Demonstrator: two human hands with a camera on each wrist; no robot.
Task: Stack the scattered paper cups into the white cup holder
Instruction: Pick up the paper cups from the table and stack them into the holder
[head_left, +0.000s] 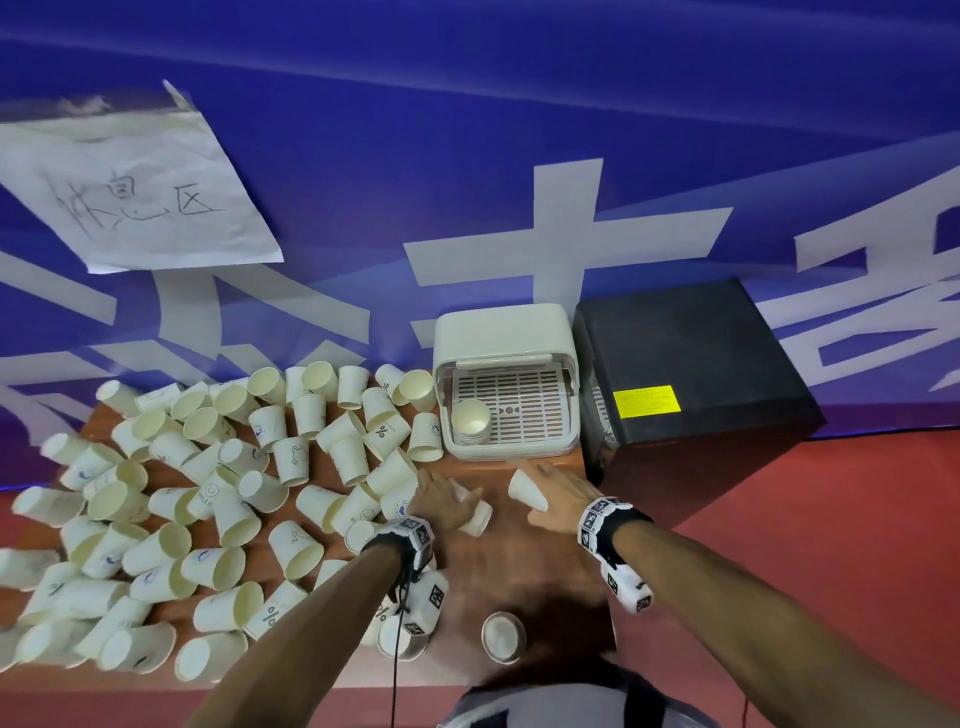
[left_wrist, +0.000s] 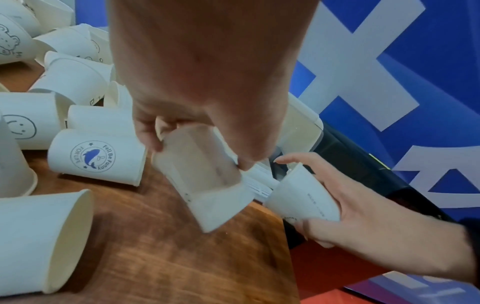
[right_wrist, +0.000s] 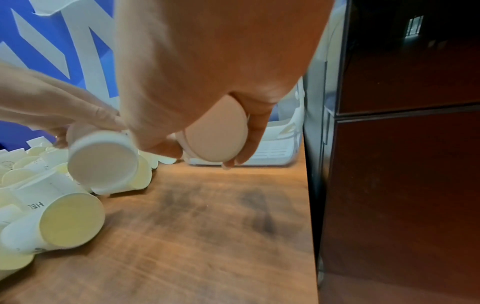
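Many white paper cups (head_left: 218, 483) lie scattered over the left of the wooden table (head_left: 524, 566). The white cup holder (head_left: 504, 332) stands at the back right, with a short stack of cups (head_left: 470, 422) in the left of its slotted tray. My left hand (head_left: 457, 500) grips a cup (head_left: 477, 517) on its side just in front of the holder; in the left wrist view this cup (left_wrist: 207, 185) points mouth down toward me. My right hand (head_left: 527, 493) grips another cup (head_left: 525, 487) close beside it, and its rim (right_wrist: 215, 139) shows in the right wrist view.
A black box (head_left: 691, 374) stands tight against the holder's right side, at the table's right edge. One cup (head_left: 501, 636) stands upright near the front edge. A blue banner wall rises behind. Bare wood shows between my hands and the front edge.
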